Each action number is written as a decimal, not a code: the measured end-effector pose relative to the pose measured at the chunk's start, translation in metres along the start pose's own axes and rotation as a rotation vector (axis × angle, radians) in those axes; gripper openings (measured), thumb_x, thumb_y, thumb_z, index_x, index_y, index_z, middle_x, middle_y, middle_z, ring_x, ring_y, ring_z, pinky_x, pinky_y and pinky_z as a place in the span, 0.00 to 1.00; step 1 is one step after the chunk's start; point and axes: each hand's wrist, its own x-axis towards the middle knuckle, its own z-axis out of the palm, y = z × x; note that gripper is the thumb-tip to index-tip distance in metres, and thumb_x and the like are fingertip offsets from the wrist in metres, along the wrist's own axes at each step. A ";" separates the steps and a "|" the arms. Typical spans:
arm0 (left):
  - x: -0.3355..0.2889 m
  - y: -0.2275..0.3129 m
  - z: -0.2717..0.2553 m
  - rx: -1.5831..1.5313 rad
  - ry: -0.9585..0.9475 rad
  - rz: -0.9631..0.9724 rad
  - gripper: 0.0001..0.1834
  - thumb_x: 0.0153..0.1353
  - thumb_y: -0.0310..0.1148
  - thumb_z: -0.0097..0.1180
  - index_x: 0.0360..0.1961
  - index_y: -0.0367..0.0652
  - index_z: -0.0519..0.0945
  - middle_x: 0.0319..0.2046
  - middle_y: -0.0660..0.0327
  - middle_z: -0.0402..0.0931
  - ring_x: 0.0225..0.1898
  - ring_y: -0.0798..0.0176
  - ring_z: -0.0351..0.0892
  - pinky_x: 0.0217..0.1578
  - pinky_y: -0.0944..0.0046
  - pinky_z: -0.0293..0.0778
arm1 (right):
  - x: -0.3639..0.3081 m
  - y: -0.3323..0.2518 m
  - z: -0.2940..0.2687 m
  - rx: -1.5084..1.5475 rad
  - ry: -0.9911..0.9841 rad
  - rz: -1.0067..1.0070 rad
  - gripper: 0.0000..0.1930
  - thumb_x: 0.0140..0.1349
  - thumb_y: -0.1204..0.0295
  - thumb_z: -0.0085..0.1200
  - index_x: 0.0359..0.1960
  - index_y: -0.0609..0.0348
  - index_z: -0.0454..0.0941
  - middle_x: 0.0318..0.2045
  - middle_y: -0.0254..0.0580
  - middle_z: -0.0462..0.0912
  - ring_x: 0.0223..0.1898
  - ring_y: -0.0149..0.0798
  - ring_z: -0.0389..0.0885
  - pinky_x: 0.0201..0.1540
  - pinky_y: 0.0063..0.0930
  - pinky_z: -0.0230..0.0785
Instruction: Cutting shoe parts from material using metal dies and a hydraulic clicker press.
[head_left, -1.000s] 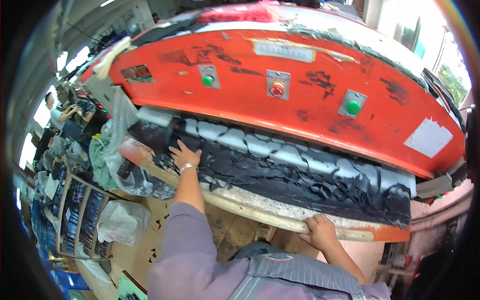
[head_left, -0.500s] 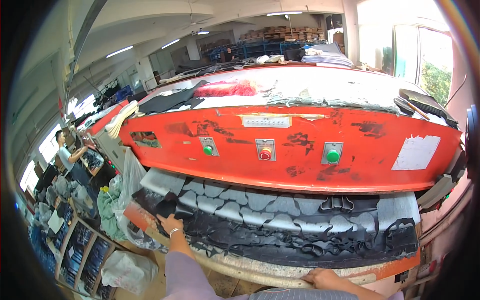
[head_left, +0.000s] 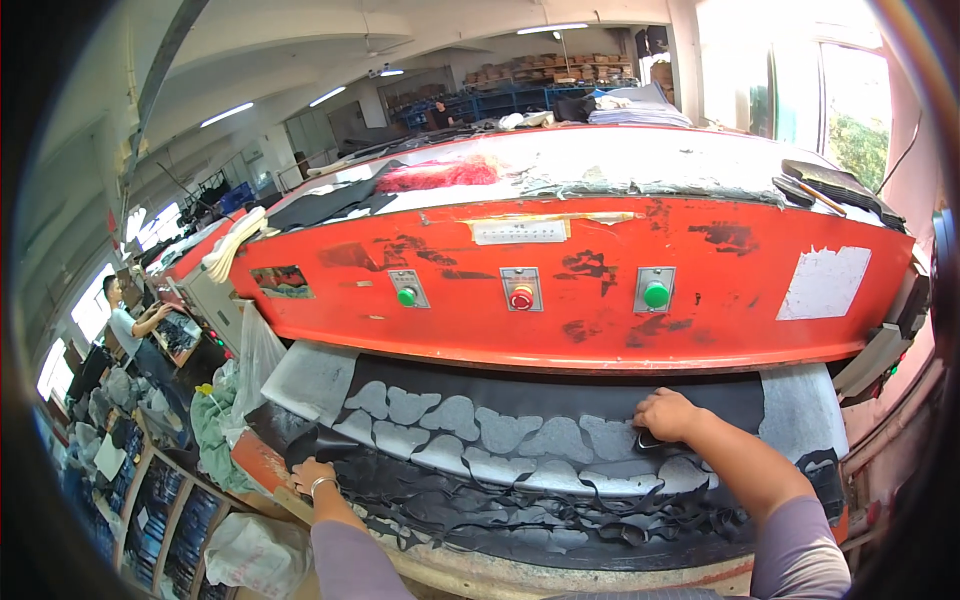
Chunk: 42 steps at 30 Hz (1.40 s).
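A black sheet [head_left: 560, 388] full of cut-out shapes lies on a pale cutting board [head_left: 305, 385], with grey patches showing through the holes. My right hand [head_left: 668, 413] reaches to the far right part of the sheet, fingers closed on a metal cutting die [head_left: 650, 441], which is mostly hidden under the palm. At the left edge of the sheet my left hand [head_left: 313, 475], with a bracelet at the wrist, has its fingers curled at the black material. Tangled black strips [head_left: 480, 515] of the cut sheet are bunched along the near side.
A wide red press beam [head_left: 440, 320] with green buttons and a red one spans above the board. Fabric and red fluff [head_left: 440, 174] lie on top. To the left are a white sack [head_left: 258, 550], a rack of dark pieces [head_left: 165, 510] and a person [head_left: 140, 320] at another machine.
My right hand has gone from the near wooden edge up to the cutting die. My left hand has shifted slightly left and nearer. The strips are now drawn nearer, baring more grey patches.
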 end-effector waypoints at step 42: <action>0.189 0.477 -0.257 -0.640 0.953 1.359 0.21 0.56 0.27 0.46 0.52 0.48 0.77 0.51 0.50 0.73 0.53 0.44 0.73 0.54 0.53 0.69 | -0.122 -0.212 -0.042 0.553 0.474 1.473 0.10 0.54 0.68 0.58 0.25 0.61 0.73 0.19 0.45 0.75 0.23 0.37 0.74 0.28 0.34 0.67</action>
